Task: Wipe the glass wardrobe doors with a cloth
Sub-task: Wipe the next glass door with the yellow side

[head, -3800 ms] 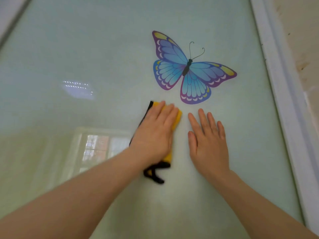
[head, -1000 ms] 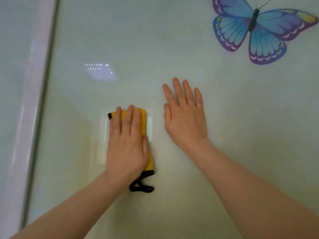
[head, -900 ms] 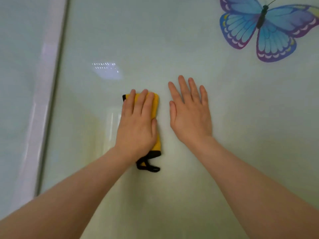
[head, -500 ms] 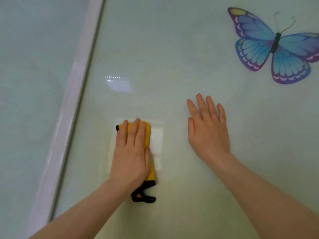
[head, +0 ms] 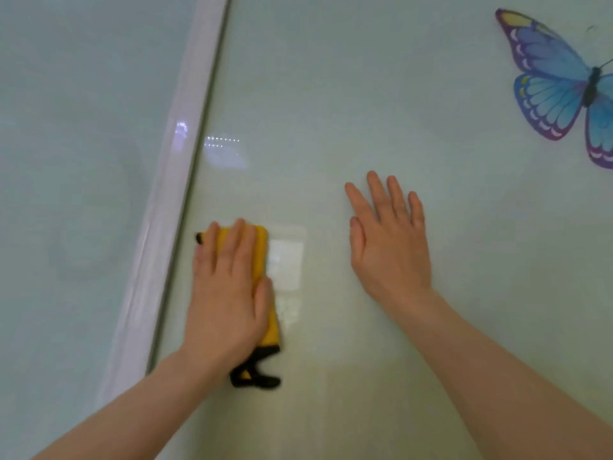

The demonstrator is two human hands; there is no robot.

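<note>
The glass wardrobe door [head: 348, 111] fills most of the view, a pale green, frosted-looking pane with a glossy face that throws back soft reflections of light. Its left edge meets a white frame strip [head: 166, 210] running diagonally, beyond which a second glass door [head: 66, 161] of the same pale tint lies. A blue and purple butterfly sticker [head: 557, 84] sits on the pane at the upper right, partly cut off by the edge of the view. The yellow cloth [head: 260, 260], folded into a narrow pad with black trim trailing at its lower end, lies flat against the door, just beside the frame strip.
</note>
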